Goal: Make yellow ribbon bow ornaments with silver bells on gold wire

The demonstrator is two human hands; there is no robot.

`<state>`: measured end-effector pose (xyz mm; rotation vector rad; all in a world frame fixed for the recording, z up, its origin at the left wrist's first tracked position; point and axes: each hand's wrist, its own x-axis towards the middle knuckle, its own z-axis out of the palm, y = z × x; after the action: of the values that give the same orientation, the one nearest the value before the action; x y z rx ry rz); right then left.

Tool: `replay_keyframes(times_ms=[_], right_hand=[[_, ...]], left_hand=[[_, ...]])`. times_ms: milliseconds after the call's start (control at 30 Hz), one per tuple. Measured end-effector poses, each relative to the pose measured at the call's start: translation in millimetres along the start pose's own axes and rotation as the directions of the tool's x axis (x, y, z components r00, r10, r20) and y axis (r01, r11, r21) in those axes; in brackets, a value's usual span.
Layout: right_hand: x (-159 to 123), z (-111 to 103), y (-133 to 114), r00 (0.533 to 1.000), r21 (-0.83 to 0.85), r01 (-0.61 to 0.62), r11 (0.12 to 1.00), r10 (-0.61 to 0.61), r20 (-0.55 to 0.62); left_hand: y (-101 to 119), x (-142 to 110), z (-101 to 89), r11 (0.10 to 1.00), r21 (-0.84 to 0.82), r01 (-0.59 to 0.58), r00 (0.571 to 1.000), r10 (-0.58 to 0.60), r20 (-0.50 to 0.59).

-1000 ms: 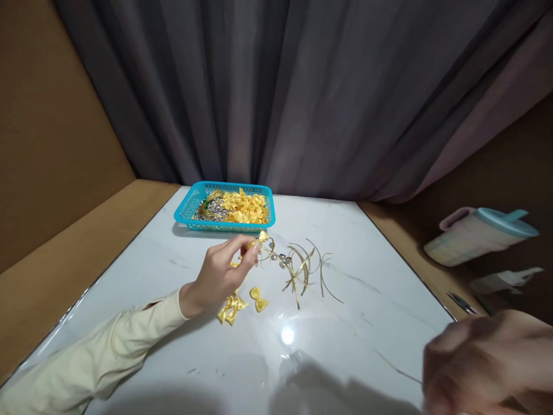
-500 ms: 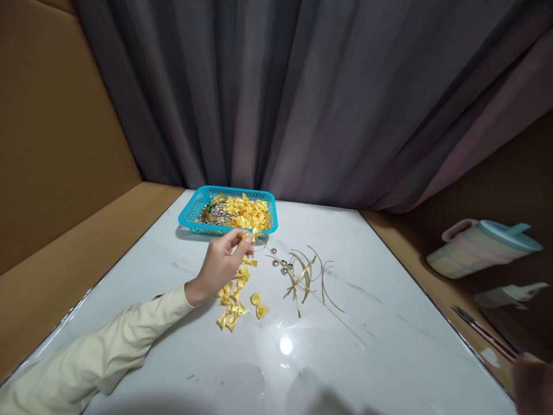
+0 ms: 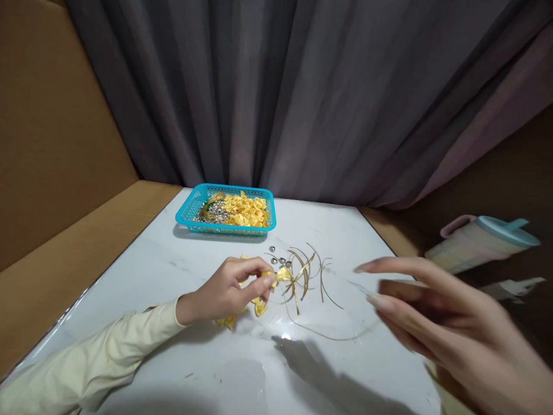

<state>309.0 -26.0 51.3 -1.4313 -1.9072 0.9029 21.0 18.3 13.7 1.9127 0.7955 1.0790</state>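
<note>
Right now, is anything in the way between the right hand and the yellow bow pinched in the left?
Nothing visible blocks it. Between the right hand and the yellow bow in the left hand, loose gold strips appear to lie on the table; a thin strand curves lower in the view.

Back closed off by grey curtain (image 3: 194,86), hung in deep vertical folds, tinged purple toward right. Pink cloth (image 3: 488,132) seen at far right, beside curtain. Left side bounded by plain brown wall (image 3: 52,115); right wall (image 3: 518,178), also brown, sunk in deep shade. Table (image 3: 337,225) topped in glossy white, veined with grey like marble; flanked at left by brown ledge (image 3: 95,225), evenly lit. Glare (image 3: 286,335) reflected in tabletop; near part darkened by shadows (image 3: 319,369).
</note>
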Motion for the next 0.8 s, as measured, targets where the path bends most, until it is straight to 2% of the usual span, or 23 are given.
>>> replay_keyframes(times_ms=[33,67,100,167,267,467,567,633,800], right_hand=[[13.8,8.5,-16.5,0.999,0.065,-0.025,0.998,0.023,0.033],[26.1,17.0,-29.5,0.997,0.141,-0.004,0.99,-0.007,0.077],[36.2,24.8,-38.4,0.991,0.205,0.045,0.978,-0.07,0.116],[48.8,37.3,-45.1,0.985,0.235,0.056,0.97,-0.092,0.147],[52.8,47.1,-39.4,0.98,0.274,0.051,0.96,-0.101,0.171],[60.3,52.5,-26.3,0.979,0.378,-0.094,0.921,0.016,0.203],[68.7,53.6,-20.3,0.95,0.517,-0.199,0.833,0.034,0.311],[71.0,53.5,-19.4,0.926,0.551,-0.255,0.795,0.037,0.375],[62.8,55.3,-31.0,0.898,0.42,-0.229,0.878,0.024,0.44]], left_hand=[[2.8,-1.1,0.7,0.999,0.016,-0.03,0.999,0.029,0.035],[4.7,-1.9,1.1,0.998,0.03,-0.058,0.996,0.056,0.065],[5.9,-2.3,1.2,0.996,0.045,-0.081,0.993,0.077,0.088],[6.7,-2.6,1.1,0.989,0.083,-0.119,0.987,0.109,0.116],[6.3,-2.6,0.9,0.983,0.111,-0.146,0.98,0.128,0.155],[7.0,-2.9,1.7,0.993,0.065,-0.099,0.976,0.084,0.203],[6.6,-2.4,2.0,0.996,0.055,-0.066,0.981,0.055,0.184],[5.9,-1.7,2.0,0.997,0.057,-0.049,0.984,0.038,0.172],[5.7,-0.5,1.8,0.997,0.07,-0.027,0.985,0.014,0.173]])
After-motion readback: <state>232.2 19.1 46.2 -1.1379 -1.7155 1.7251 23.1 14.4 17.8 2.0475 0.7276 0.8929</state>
